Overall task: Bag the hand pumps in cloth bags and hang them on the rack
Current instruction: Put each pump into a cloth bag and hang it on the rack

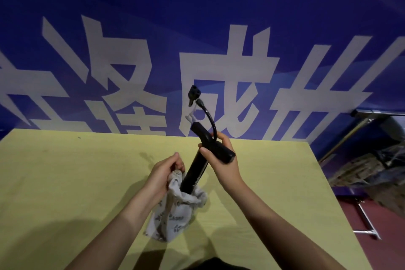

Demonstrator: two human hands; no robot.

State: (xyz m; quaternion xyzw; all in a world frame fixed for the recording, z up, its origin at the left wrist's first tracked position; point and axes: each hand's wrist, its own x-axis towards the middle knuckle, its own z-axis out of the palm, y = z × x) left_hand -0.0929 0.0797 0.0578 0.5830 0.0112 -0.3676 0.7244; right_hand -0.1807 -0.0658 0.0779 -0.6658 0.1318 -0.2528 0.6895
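Both forearms are bare, with no sleeves reaching the wrists. The left grip (167, 167) and right grip (221, 160) wear no gloves. A dark garment edge (210, 264) shows lowest in view.

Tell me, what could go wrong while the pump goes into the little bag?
The hose arches above the hand pump and might catch on the cloth bag mouth. The left hand grips only one side of the rim, so the opening could sag shut. The right hand holds just the handle, so the pump may wobble.

Head view, looking forward and down, close over table (65, 182); banner wall (197, 6) behind
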